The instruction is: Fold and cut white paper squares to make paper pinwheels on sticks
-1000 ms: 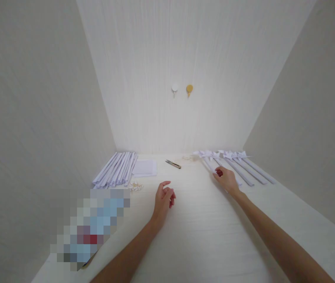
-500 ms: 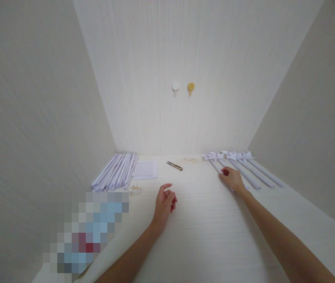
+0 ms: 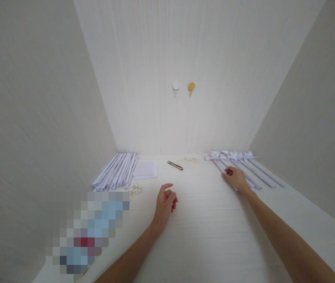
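Observation:
At the right, my right hand (image 3: 236, 180) is closed on the stick of the leftmost paper pinwheel (image 3: 217, 164), its fingers pinching the rolled paper partway down. Several more white paper pinwheels (image 3: 262, 176) lie beside it in a slanted row, their folded heads close to the back wall. My left hand (image 3: 166, 203) hovers near the middle of the table, fingers loosely curled and apart with nothing in them. Beyond it rests a pair of thread snips (image 3: 175, 165), blades pointing left.
Rolled paper sticks (image 3: 117, 171) lie bundled at the back left, beside stacked square paper sheets (image 3: 144, 169). Small white-and-tan pieces (image 3: 136, 189) sit in front of them. Tan bits (image 3: 191, 159) lie near the wall, which bears a white hook (image 3: 175, 85) and a yellow hook (image 3: 191, 86).
My right hand has shifted slightly to the right with the leftmost pinwheel, bringing it closer to the others. My left hand has hardly moved.

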`<state>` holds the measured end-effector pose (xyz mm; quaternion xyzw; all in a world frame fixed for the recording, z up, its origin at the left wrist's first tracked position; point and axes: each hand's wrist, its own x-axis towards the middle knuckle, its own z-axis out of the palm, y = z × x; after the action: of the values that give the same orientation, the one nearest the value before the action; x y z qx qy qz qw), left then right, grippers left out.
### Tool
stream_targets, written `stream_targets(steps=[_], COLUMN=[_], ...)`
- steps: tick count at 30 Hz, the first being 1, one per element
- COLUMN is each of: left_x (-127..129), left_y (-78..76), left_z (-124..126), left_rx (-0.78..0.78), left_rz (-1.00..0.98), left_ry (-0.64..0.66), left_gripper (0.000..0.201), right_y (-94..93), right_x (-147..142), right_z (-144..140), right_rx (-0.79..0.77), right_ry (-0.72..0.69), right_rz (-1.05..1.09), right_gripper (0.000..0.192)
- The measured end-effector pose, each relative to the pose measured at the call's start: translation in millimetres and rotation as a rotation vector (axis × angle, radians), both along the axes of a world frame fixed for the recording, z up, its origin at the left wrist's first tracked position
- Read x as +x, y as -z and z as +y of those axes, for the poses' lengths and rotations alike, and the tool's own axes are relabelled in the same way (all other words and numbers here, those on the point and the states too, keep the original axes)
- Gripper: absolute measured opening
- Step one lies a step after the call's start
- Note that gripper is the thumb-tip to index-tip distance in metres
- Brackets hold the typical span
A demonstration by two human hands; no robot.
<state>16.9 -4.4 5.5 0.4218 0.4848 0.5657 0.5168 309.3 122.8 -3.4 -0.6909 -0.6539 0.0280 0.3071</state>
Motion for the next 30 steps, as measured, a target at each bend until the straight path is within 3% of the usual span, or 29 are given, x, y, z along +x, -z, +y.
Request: stream_targets(steps=[7,14,19,30], left_x=[-0.3,0.1,0.9,0.1], left_y=[-1.2,-3.1,-1.3,-0.2], left_z=[-0.4,-0.5,0.9,-0.7], left_rx=[-0.006,-0.005,0.016,0.043], left_rz=[-0.002,-0.005,-0.009,-0.015], left_ry=[0.004,0.008,0.0,-0.019], left_gripper=[0.037,0.033,0.033,0.036], right_y=[-5.4,-16.9,-18.5,-19.5], right_x=[-3.7,-8.3,-16.8,-83.1], right_z=[1.9,-6.4,-11.3,-44.3], right_rx=[-0.011,0.078,0.113,0.05], right_ry=[0.011,0.045,-0.012,-0.245], right_rz=[-0.01,-0.02,-0.031,0.278], right_gripper=[0.019,0.018,0.023,0.019])
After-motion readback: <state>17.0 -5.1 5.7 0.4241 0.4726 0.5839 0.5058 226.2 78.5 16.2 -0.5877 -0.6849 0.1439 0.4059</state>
